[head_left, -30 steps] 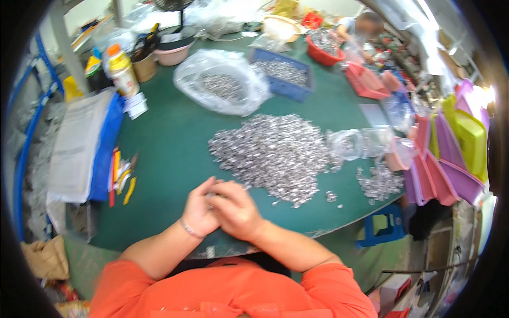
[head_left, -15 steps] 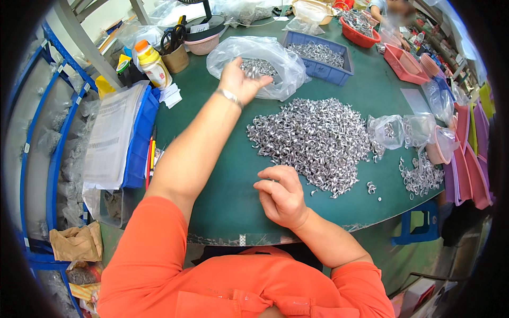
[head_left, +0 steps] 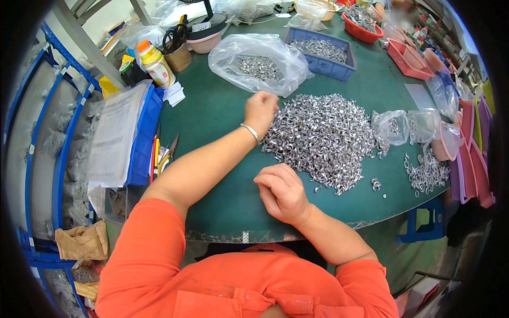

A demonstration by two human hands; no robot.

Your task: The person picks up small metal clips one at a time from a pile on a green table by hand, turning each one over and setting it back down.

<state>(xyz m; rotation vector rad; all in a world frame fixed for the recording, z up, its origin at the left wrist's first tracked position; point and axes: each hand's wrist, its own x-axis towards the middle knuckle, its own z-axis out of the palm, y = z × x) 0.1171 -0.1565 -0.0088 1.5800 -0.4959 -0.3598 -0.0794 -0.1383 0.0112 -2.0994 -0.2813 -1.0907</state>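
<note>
A big heap of small silver metal rings (head_left: 323, 143), shiny and jumbled, lies on the green table. At the heap's upper left edge is my left hand (head_left: 261, 112), its fingers curled and slightly blurred; what they hold, if anything, is hidden. My right hand (head_left: 283, 193) hovers in front of the heap, nearer to me, its fingers bent and pressed together; I cannot make out anything in them. Beyond my left hand, a clear plastic bag (head_left: 225, 61) lies spread with its mouth gaping, and a layer of similar rings (head_left: 260, 68) sits inside it.
A blue-grey bin (head_left: 339, 70) of rings stands behind the bag. Small bags, a pink cup (head_left: 446, 142) and loose rings (head_left: 427, 172) lie to the right. At left are a blue tray (head_left: 143, 143) with papers and a yellow bottle (head_left: 155, 64). Another person sits at the far right.
My left hand has come back from over the plastic bag to the heap's edge, and its spread fingers have curled. The right hand stays nearly in place, fingers still bent.
</note>
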